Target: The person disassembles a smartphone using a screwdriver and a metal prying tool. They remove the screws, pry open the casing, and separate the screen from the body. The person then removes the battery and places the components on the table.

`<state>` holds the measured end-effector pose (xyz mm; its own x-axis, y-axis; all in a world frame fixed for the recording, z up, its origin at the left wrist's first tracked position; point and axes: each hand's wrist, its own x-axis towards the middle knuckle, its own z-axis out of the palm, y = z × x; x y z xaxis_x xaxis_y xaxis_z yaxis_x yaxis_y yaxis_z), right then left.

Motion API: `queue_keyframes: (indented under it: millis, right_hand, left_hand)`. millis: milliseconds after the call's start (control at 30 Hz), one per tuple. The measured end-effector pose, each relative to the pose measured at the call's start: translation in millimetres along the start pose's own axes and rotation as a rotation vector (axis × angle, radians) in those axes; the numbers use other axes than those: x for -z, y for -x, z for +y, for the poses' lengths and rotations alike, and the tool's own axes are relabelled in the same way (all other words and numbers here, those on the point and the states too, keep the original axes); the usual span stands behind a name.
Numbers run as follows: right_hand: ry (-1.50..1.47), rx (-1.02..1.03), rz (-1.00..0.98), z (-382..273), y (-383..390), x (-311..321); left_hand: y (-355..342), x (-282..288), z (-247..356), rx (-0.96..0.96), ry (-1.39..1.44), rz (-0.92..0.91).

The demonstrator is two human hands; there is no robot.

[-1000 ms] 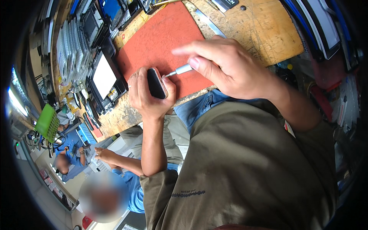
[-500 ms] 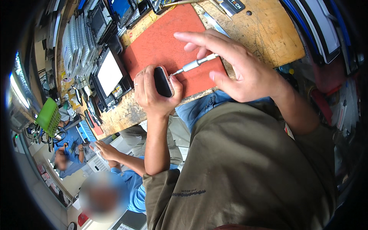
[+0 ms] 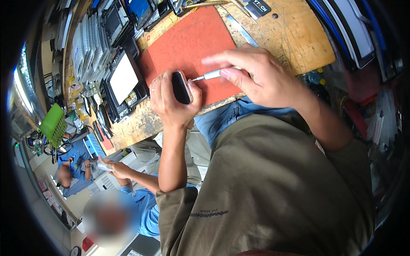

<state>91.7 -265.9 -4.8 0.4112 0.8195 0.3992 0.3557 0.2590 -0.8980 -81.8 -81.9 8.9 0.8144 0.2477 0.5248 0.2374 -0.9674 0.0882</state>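
Observation:
A dark-screened smartphone with a pinkish edge stands tilted on the red mat. My left hand is wrapped round it, thumb along its right edge. A slim silver screwdriver runs from the right, its tip at that edge just above my left thumb. On its handle lies the thumb of my right hand, with the handle's rear end hidden behind the hand. The right index finger stretches out past the handle, slightly blurred.
A flat metal blade lies beyond my right hand, near a dark card. Left of the mat stand a white-screened panel and a row of clear plastic trays. A co-worker in blue sits at lower left.
My right thumb has come up from below onto the screwdriver handle, and the spread fingers have drawn in toward it. The smartphone stays in my left hand.

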Motion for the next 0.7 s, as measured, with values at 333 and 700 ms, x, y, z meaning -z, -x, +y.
queue_keyframes:
  millis: [333, 700]
  right_hand:
    - [-0.003, 0.063, 0.005, 3.1, -3.6, -0.9]
    - [0.046, 0.035, -0.019, 0.2, -2.5, -1.3]
  left_hand:
    - [2.4, 0.7, -1.4, -0.001, 0.002, -0.03]
    - [1.4, 2.5, 0.5, 0.008, 0.0, -0.023]
